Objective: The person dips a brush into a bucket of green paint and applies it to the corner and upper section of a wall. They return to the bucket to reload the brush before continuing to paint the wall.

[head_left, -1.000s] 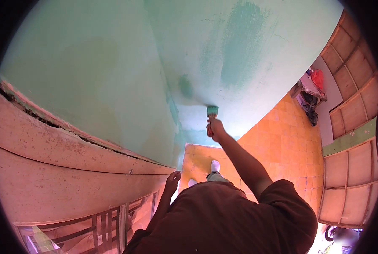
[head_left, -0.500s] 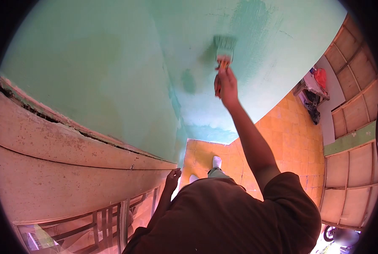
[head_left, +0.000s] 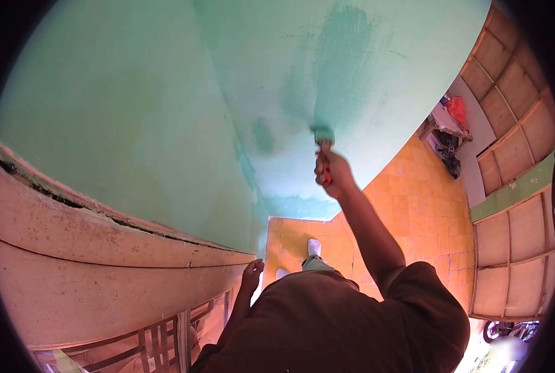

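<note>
My right hand (head_left: 334, 175) grips a paintbrush (head_left: 323, 135) by its reddish handle. The bristles point up and meet the pale green wall (head_left: 277, 81) just below a darker green painted streak (head_left: 344, 68). A smaller dark green patch (head_left: 265, 135) lies to the left of the brush. Down by the wooden frame (head_left: 134, 255), at its right end, my left hand (head_left: 251, 275) hangs with fingers loosely curled and nothing visible in them.
Orange floor tiles (head_left: 414, 211) stretch beneath me, with one white-covered foot (head_left: 314, 247) near the wall corner. At the right stands a small table (head_left: 450, 124) with a red bag and a black bag. Panelled boards (head_left: 513, 261) line the right side; a motorcycle (head_left: 498, 329) shows lower right.
My right hand has drawn the brush down the wall, and the darker streak now reaches lower. My left hand stays by the frame. The view has shifted slightly.
</note>
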The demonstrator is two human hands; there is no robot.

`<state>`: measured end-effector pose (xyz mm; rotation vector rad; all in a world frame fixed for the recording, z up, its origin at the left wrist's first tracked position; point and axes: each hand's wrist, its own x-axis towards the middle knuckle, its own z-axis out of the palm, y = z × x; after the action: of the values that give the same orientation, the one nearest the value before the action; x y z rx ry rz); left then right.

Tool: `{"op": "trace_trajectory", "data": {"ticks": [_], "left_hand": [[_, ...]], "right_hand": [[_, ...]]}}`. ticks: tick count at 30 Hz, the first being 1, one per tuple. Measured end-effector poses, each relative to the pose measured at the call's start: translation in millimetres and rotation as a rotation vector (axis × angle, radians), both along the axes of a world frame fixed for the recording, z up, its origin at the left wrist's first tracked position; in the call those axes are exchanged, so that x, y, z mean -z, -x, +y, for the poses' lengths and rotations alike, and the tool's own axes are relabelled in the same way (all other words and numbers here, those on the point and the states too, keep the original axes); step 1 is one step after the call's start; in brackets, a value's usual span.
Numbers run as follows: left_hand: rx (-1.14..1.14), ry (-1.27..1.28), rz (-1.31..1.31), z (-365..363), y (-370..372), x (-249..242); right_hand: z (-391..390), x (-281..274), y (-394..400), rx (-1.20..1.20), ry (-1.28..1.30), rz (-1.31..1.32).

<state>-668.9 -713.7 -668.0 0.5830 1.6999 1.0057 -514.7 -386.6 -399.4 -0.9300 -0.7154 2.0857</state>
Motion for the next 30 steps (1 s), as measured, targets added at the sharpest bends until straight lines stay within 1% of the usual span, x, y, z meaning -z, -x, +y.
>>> {"op": "trace_trajectory", "data": {"ticks": [2, 4, 5, 7, 8, 10, 12, 14, 16, 18, 21, 22, 24, 25, 26, 27, 30], "left_hand": [[0.003, -0.009, -0.01, 3, -1, 2], [0.009, -0.01, -0.016, 2, -2, 3], [0.005, -0.008, -0.016, 4, -2, -1], [0.003, -0.012, -0.014, 9, -3, -8], [-0.027, -0.009, -0.016, 10, -5, -11], [-0.058, -0.01, -0.016, 10, -5, -16], [-0.085, -0.02, -0.035, 7, -6, -17], [-0.094, -0.019, -0.045, 6, -6, -16], [-0.099, -0.013, -0.055, 6, -6, -19], [-0.113, 0.01, -0.058, 9, -7, -24], [-0.012, -0.036, -0.028, 3, -3, 5], [-0.002, -0.022, -0.01, 1, -3, 8], [-0.013, -0.005, -0.033, -2, -5, 13], [-0.004, -0.015, -0.036, -1, -6, 6], [-0.056, 0.0, -0.052, -3, -9, -2], [-0.109, 0.017, -0.07, -4, -13, -6], [-0.125, 0.02, -0.098, -7, -15, -5]], "right_hand": [[-4, -76, -5, -0.017, -0.266, 0.05], [-3, -127, -7, 0.054, -0.503, 0.081], [3, -136, -7, 0.06, -0.505, 0.081], [12, -148, -5, 0.14, -0.824, 0.043], [14, -142, -5, 0.142, -0.828, 0.044], [22, -104, -3, 0.115, -0.676, 0.044], [24, -44, 0, 0.139, -0.741, -0.137], [14, 17, 5, 0.161, -0.717, -0.268], [-4, 55, 9, 0.158, -0.485, -0.281], [-16, 81, 8, 0.128, -0.281, -0.294], [-18, 111, -2, 0.038, 0.13, -0.215], [-14, 106, -6, 0.048, 0.119, -0.213], [-7, 92, -16, 0.098, 0.301, -0.109], [-2, 69, -23, 0.077, 0.249, -0.06], [6, 43, -28, 0.057, 0.174, -0.005], [11, 6, -32, 0.047, 0.121, 0.025], [12, -103, -42, 0.034, -0.206, 0.046]]}}
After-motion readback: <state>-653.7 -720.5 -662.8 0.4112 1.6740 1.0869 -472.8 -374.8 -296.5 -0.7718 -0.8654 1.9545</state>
